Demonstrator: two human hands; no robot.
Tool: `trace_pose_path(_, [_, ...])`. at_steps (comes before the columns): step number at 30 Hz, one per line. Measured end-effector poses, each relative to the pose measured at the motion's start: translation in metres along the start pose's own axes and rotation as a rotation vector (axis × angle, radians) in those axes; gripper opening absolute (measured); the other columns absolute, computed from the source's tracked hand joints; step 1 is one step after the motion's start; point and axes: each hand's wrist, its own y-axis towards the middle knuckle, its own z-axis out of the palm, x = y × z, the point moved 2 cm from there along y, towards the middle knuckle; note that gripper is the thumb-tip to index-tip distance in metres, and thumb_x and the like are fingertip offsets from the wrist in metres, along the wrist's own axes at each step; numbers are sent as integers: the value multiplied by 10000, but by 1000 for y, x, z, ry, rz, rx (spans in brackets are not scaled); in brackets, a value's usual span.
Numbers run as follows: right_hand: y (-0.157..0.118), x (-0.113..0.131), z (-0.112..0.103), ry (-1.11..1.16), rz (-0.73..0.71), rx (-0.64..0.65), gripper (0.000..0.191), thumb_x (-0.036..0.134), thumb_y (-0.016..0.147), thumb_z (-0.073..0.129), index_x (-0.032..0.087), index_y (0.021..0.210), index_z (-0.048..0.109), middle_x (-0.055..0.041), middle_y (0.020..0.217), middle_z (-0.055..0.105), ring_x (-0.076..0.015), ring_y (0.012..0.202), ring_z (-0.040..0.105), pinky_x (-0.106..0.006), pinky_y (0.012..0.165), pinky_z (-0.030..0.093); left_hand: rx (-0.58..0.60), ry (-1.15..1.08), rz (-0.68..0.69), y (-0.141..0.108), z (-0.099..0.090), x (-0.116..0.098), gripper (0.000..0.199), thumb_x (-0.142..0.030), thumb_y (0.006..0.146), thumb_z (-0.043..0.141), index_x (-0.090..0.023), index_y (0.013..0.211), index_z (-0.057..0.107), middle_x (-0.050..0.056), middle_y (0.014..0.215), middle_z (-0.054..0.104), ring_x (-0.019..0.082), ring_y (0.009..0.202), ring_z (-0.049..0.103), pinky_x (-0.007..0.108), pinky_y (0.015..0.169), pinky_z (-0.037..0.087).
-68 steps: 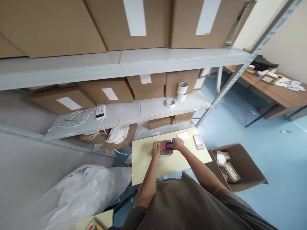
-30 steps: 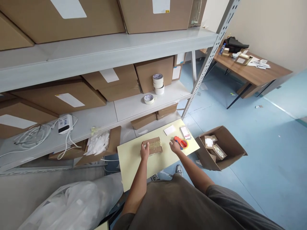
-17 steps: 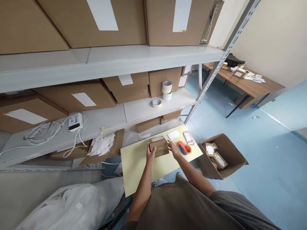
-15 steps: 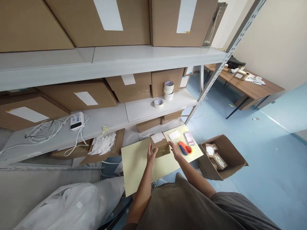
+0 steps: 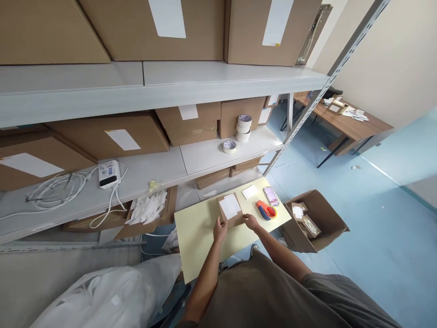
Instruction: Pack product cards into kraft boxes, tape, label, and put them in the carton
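A small cardboard box (image 5: 237, 221) with a white label (image 5: 230, 206) on its top lies on the pale yellow tabletop (image 5: 194, 232). My left hand (image 5: 219, 230) grips its near left corner, fingers bent. At the near right corner, my right hand (image 5: 251, 222) pinches the edge. To the right of the box is a red and blue tape dispenser (image 5: 266, 210). Beyond my right hand lie a white paper stack (image 5: 250, 192) and a pinkish blurred-out item (image 5: 271, 196).
An open carton (image 5: 319, 246) holding several small boxes stands on the floor to the right. Shelving (image 5: 205, 86) with large boxes rises in front. Tape rolls (image 5: 230, 146) and a white power strip (image 5: 109, 174) rest on its middle shelf. A white bag (image 5: 112, 287) bulges at lower left.
The box has tipped so its labelled top faces up toward me, and it sits lower on the tabletop. Both hands have shifted to its near corners, and the right one now touches it.
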Motion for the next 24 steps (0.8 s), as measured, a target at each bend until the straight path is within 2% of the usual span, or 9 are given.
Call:
trace_pose_path(3, [2,-10,2,14,32,32,468,222,870,606,226,1326,713,-89,1398,712,-258,1259,685,-356,1072,518,-121,98,1,1,2,-8,697,-427,973,579,-106,1575,438,259,1454,626,373,1382,591,449,1121,477])
trace_pose_path(5, [5,-17,-3,16,15,-24,608,240,885,613,231,1493,593,-87,1543,600,-262,1392,597,-376,1156,467,-237,132,83,2,7,-22,690,-415,977,562,-128,1589,419,252,1569,518,372,1478,485,471,1196,409])
trace_pose_path(7, [11,-21,-16,-5,-39,-79,691,241,901,601,205,1582,490,-94,1630,497,-257,1500,482,-381,1229,394,-294,126,191,4,15,-42,663,-374,986,536,-171,1603,403,205,1615,478,342,1522,424,461,1242,362])
trace_pose_path(9, [23,-21,-38,-40,-99,-107,732,239,910,589,178,1621,426,-105,1681,414,-253,1557,394,-385,1263,346,-278,81,287,8,26,-68,639,-333,994,511,-206,1609,398,162,1607,500,305,1510,442,427,1243,371])
trace_pose_path(11, [40,-19,-66,-60,-135,-116,756,248,924,572,166,1647,371,-111,1717,339,-254,1571,367,-389,1265,343,-229,16,347,15,37,-96,620,-314,1000,497,-216,1605,408,146,1586,528,280,1470,492,397,1206,418])
trace_pose_path(14, [72,-15,-105,-73,-170,-134,767,266,943,544,182,1671,316,-99,1741,284,-253,1572,362,-394,1261,347,-165,-72,380,31,55,-135,593,-328,1003,516,-228,1583,444,133,1583,537,264,1432,535,369,1136,478])
trace_pose_path(16, [95,-15,-124,-87,-196,-143,773,267,947,539,173,1676,299,-105,1745,273,-256,1585,334,-398,1269,331,-130,-81,386,47,68,-158,593,-338,984,565,-237,1561,478,128,1585,539,272,1423,547,376,1137,471])
trace_pose_path(20, [138,-22,-141,-147,-194,-92,765,244,957,537,138,1675,296,-129,1747,260,-266,1608,276,-389,1272,319,-61,41,316,89,99,-188,580,-315,950,617,-227,1517,533,138,1564,565,293,1436,537,406,1193,398])
trace_pose_path(24, [175,-36,-141,-257,-156,33,758,203,959,517,82,1670,284,-161,1753,218,-279,1624,221,-390,1275,303,-2,135,207,131,133,-194,589,-277,932,647,-194,1505,536,166,1577,546,280,1473,501,370,1199,370])
